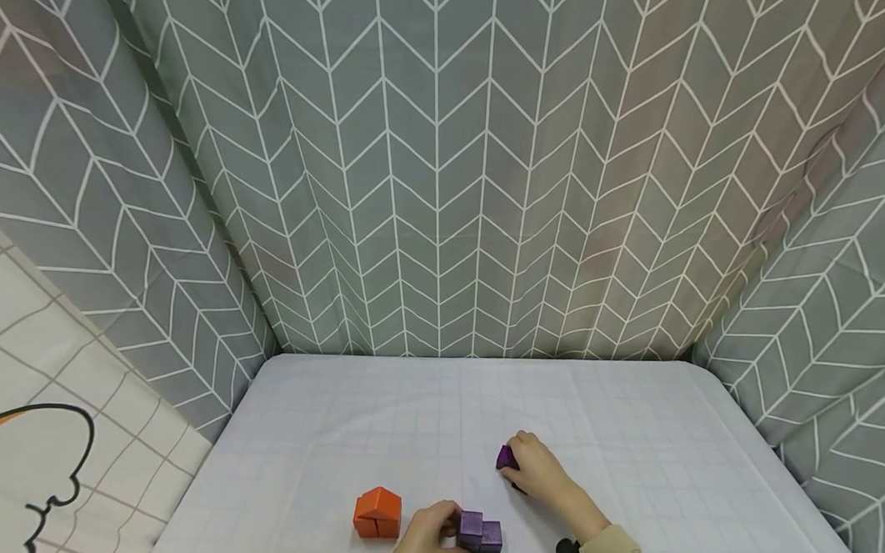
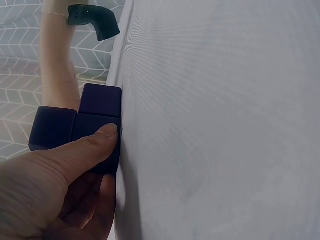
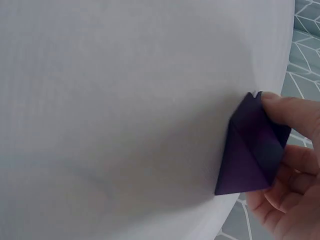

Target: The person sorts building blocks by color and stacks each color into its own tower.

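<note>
Left hand (image 1: 423, 544) grips stiff purple blocks (image 1: 480, 531) by their sides — right hand (image 1: 541, 474), at one o'clock, pinches a light purple piece (image 1: 506, 458).

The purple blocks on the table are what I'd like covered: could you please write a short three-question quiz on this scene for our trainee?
1. True or false: the left hand grips the orange block.
2. Which hand holds the small purple piece? A) left hand B) right hand C) neither
3. Fill in: the stepped purple block lies to the ____ of the orange block in the head view.

Key
1. False: its fingers hold the stepped purple block; the orange block stands apart on the table.
2. B
3. right
</note>
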